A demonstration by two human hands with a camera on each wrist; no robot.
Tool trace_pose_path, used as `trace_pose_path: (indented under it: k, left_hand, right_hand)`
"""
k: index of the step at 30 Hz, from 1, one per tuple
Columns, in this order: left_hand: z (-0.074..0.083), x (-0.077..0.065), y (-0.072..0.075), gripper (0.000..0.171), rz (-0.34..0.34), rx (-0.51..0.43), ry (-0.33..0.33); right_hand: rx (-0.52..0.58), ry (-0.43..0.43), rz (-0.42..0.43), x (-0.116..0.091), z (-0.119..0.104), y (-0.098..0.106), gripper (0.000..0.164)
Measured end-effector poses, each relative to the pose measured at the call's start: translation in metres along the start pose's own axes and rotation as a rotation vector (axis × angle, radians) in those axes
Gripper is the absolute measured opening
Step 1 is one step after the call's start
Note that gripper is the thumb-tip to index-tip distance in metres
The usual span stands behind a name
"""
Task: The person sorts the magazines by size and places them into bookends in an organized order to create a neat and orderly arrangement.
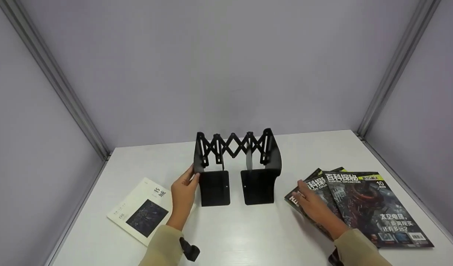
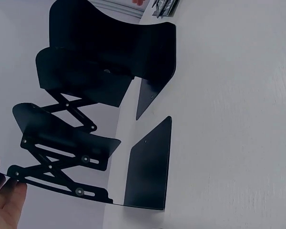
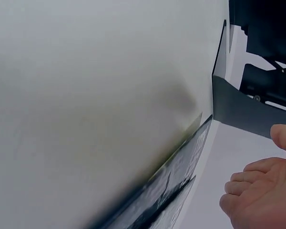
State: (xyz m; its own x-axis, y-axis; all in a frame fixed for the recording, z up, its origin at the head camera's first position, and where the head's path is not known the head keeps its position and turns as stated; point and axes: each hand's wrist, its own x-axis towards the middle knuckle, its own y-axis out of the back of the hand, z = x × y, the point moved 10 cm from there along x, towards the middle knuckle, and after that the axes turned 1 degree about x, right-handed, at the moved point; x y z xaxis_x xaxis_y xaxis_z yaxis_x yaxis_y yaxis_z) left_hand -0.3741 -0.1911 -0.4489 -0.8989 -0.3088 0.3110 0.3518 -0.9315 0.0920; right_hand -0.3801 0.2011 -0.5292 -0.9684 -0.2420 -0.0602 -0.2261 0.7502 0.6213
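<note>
A black expandable bookend [image 1: 233, 146] with a criss-cross lattice and upright end plates stands at the middle of the table. My left hand [image 1: 183, 190] pinches its left end plate; in the left wrist view the fingers [image 2: 12, 202] lie at that plate's edge. My right hand [image 1: 315, 205] hovers over the fanned magazines on the right, its fingers [image 3: 248, 176] extended and holding nothing in the right wrist view. The top magazine [image 1: 374, 207] has a dark cover and partly overlaps the others beneath it.
On the left lies a white book [image 1: 130, 208] with a dark square on its cover, partly behind my left hand and sleeve. The white table [image 1: 241, 236] is bordered by a grey back wall [image 1: 226, 74] and side panels with metal corner posts.
</note>
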Motion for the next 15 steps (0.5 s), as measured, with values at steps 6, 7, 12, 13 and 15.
trace_pose_path:
  k: [6,7,12,13,15]
  left_hand:
    - [-0.003,0.002,0.000,0.037,0.005,0.005,0.000]
    - [-0.004,0.002,0.000,0.037,0.006,0.005,0.000]
    - [-0.003,0.001,0.001,0.036,0.011,0.014,-0.003]
    - [-0.003,0.001,0.001,0.036,0.010,0.017,-0.001]
    - [-0.002,0.001,0.001,0.036,0.009,0.022,0.001]
  right_hand:
    - [-0.031,-0.047,0.015,-0.007,0.015,0.011,0.076]
    - [-0.039,-0.051,0.018,-0.009,0.016,0.012,0.076]
    - [-0.070,-0.047,0.030,-0.016,0.019,0.018,0.075]
    - [-0.075,-0.046,0.028,-0.018,0.020,0.019,0.075]
    - [-0.069,-0.058,0.027,-0.020,0.024,0.021,0.077]
